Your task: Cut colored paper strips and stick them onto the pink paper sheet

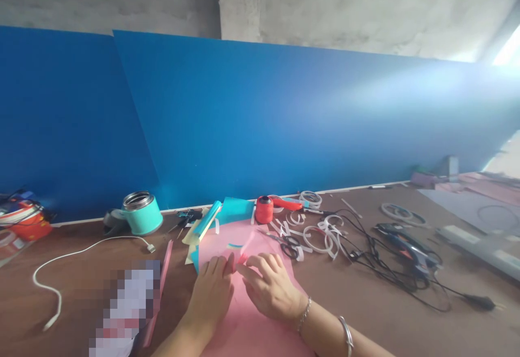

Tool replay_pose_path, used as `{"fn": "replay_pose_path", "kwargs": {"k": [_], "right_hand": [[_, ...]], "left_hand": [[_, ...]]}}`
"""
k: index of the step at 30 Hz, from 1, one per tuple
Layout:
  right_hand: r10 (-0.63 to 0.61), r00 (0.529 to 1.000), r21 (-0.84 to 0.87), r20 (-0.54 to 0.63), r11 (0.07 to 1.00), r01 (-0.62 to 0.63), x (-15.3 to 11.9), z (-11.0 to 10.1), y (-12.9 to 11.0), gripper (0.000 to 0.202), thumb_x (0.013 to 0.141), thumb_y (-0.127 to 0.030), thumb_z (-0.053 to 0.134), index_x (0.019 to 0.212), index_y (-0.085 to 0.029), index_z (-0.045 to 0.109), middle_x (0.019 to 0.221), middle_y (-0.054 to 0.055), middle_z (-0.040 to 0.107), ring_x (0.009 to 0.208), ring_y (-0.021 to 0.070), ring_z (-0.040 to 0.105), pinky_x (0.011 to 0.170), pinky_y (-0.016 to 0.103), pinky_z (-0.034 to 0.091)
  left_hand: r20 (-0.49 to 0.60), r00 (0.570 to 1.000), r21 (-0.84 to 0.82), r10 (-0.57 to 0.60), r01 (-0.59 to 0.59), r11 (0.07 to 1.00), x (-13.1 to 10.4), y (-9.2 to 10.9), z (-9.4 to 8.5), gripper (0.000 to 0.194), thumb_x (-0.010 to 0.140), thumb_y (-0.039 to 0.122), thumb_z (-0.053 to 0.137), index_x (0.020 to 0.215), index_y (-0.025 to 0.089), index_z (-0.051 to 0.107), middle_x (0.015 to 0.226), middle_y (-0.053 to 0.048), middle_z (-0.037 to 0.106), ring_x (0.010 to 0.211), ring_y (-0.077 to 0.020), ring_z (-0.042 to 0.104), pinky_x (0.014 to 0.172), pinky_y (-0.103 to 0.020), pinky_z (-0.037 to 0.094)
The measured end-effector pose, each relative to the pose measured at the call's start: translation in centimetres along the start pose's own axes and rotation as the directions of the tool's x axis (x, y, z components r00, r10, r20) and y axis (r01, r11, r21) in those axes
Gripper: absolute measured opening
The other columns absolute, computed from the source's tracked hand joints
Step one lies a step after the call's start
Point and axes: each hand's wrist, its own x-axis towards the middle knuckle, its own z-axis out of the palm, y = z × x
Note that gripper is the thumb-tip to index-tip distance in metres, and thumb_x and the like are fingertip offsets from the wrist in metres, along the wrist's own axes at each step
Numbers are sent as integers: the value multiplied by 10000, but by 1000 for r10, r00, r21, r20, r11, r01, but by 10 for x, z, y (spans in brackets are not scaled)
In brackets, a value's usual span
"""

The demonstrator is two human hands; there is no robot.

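Observation:
A pink paper sheet (255, 330) lies in front of me on the brown table. My left hand (212, 287) rests palm down on its left part, fingers stretched flat against the paper. From the right, my right hand (271, 287) bends its fingers together around a small pink paper piece (242, 258) close to the left thumb. The fingertips partly hide that piece. Just beyond the right hand is a pair of scissors (290, 247) with dark handles, its blades over the sheet's edge. Blue paper (238, 209) sticks out beneath the pink sheet at the back.
Left stand a turquoise metal-rimmed container (143, 217) and a white cable (87, 246). At the back are a red round object (264, 211) and a rolled blue sheet (208, 219). White strip coils (320, 238), black cords (390, 278) and a dark corded tool (406, 248) spread rightward.

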Motion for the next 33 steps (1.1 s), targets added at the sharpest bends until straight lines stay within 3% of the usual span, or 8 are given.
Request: {"fn": "replay_pose_path", "kwargs": {"k": [3, 8, 12, 15, 19, 26, 30, 33], "right_hand": [[91, 996, -28, 25, 995, -91, -3, 5, 2, 316, 825, -87, 457, 1056, -251, 597, 911, 45, 585, 814, 172, 468, 735, 319, 322], [144, 984, -35, 102, 989, -141, -5, 8, 14, 126, 848, -143, 492, 806, -201, 595, 1046, 49, 581, 872, 179, 451, 737, 323, 278], [89, 961, 28, 262, 995, -100, -5, 10, 26, 146, 867, -135, 466, 806, -186, 589, 806, 27, 604, 775, 158, 454, 692, 306, 270], [108, 922, 73, 373, 987, -145, -6, 14, 33, 136, 843, -145, 514, 740, -180, 596, 726, 12, 601, 726, 146, 466, 670, 289, 282], [213, 869, 136, 448, 944, -301, -11, 18, 43, 86, 782, -153, 611, 698, -173, 612, 744, 7, 621, 759, 150, 513, 701, 276, 338], [332, 820, 360, 466, 776, -518, -14, 16, 53, 173, 787, -99, 563, 664, -187, 648, 780, 13, 602, 773, 142, 548, 710, 245, 424], [475, 747, 321, 465, 697, -642, -13, 18, 54, 179, 707, -84, 575, 551, -170, 582, 732, 10, 588, 725, 147, 545, 680, 253, 425], [490, 749, 318, 446, 696, -644, -13, 22, 56, 196, 692, -85, 552, 513, -166, 539, 709, 9, 583, 702, 143, 543, 683, 258, 422]], "left_hand": [[59, 998, 13, -3, 2, 1000, 0, 0, 5, 530, 720, -2, 397, 1209, 162, 521, 882, -49, 591, 843, -219, 537, 739, -368, 425], [-3, 999, -31, 53, -53, 998, 0, -5, 2, 383, 790, 9, 399, 1072, 183, 591, 850, -51, 600, 802, -214, 551, 703, -356, 427], [17, 997, -239, 70, -64, 969, -1, -7, -2, 259, 838, 40, 411, 849, 191, 620, 794, -32, 594, 773, -187, 556, 665, -304, 427], [67, 998, -335, 12, 11, 942, -2, -10, -3, 226, 829, 58, 440, 701, 181, 579, 742, -26, 586, 749, -184, 553, 659, -299, 428], [144, 988, -437, -57, 115, 892, -1, -16, -8, 171, 802, 91, 499, 683, 185, 579, 745, -21, 606, 763, -184, 563, 678, -297, 428], [238, 955, -556, -175, 282, 782, 0, -34, -12, 197, 796, 191, 508, 627, 198, 611, 749, -15, 619, 760, -169, 588, 702, -280, 433], [245, 933, -529, -262, 355, 771, -2, -40, -4, 228, 793, 300, 535, 601, 194, 596, 739, -21, 608, 754, -178, 592, 686, -285, 434], [251, 919, -484, -306, 392, 782, -2, -41, 0, 267, 795, 348, 537, 583, 190, 572, 735, -18, 602, 729, -175, 589, 684, -291, 430]]}}
